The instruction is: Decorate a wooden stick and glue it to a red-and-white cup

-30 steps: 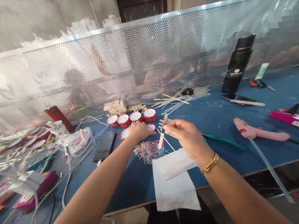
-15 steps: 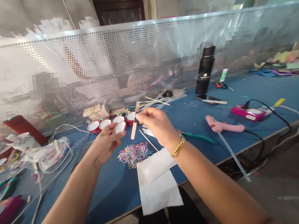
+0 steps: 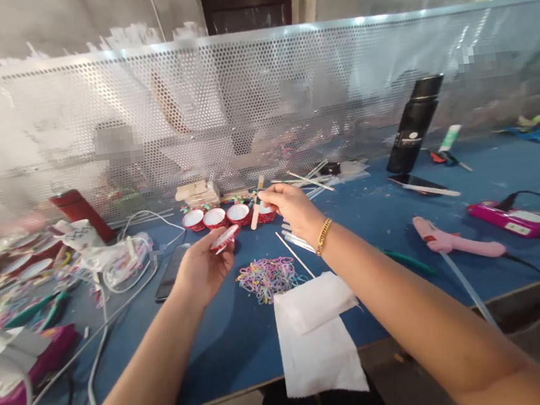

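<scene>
Between the fingers of my left hand [image 3: 205, 269] is a small red cup [image 3: 226, 239] with a white inside, tilted on its side. My right hand [image 3: 294, 205] pinches a flat wooden craft stick [image 3: 255, 215] with a dark band near its middle. The stick is held at a slant in front of a row of several similar red cups [image 3: 215, 219] with white insides. Below both hands lies a pile of multicoloured small rubber bands [image 3: 269, 278]. A thin stick [image 3: 296, 255] rests beside the pile, and a folded white cloth [image 3: 320, 359] hangs over the near table edge.
At right lie a pink glue gun [image 3: 455, 245] with a cord, a magenta box [image 3: 510, 219] and a tall black bottle [image 3: 415, 126]. A red bottle [image 3: 83, 214], cables and teal-handled pliers [image 3: 33, 311] are at left. A perforated metal screen [image 3: 259, 106] runs along the back.
The view has swung left, so the scene sits further right. The cup in my left hand has tipped from facing up to its side. My right hand keeps hold of the stick.
</scene>
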Available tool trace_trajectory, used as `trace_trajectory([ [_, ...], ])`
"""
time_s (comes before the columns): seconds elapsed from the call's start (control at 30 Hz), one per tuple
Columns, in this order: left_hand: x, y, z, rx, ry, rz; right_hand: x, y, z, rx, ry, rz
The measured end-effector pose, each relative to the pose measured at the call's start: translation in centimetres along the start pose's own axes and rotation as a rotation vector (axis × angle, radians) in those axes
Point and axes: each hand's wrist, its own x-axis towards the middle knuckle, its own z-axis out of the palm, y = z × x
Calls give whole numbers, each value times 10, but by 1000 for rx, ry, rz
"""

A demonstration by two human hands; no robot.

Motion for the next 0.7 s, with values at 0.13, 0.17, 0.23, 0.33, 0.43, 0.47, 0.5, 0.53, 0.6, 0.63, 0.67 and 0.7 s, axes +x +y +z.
trace_trajectory([
  [0.13,-3,-12,-4,100,6,94,-3,18,-4,-73,-7,-33],
  [0.17,-4,-14,-5,146,-12,141,-4,21,-5,-88,0,-44],
  [0.23,-5,-19,-6,239,-41,249,-6,25,-7,-100,15,-56],
  [0.33,-4,-23,-8,376,-49,357,-9,24,-9,-93,20,-83],
  [0.43,-4,-25,-9,507,-75,342,-13,21,-9,-116,0,-144],
  [0.47,-4,-25,-9,537,-87,337,-14,19,-10,-138,-6,-168],
  [0.5,-5,-25,-9,559,-99,336,-15,18,-10,-168,-10,-193],
  [0.53,-5,-25,-9,572,-108,338,-16,17,-10,-203,-11,-218],
  [0.6,-6,-25,-9,582,-122,345,-18,16,-10,-274,-13,-262],
  [0.63,-6,-25,-9,584,-131,343,-18,15,-10,-303,-14,-277],
  [0.67,-6,-25,-9,586,-143,338,-19,15,-10,-322,-18,-287],
  [0.7,-5,-25,-9,584,-153,333,-20,15,-9,-336,-24,-294],
])
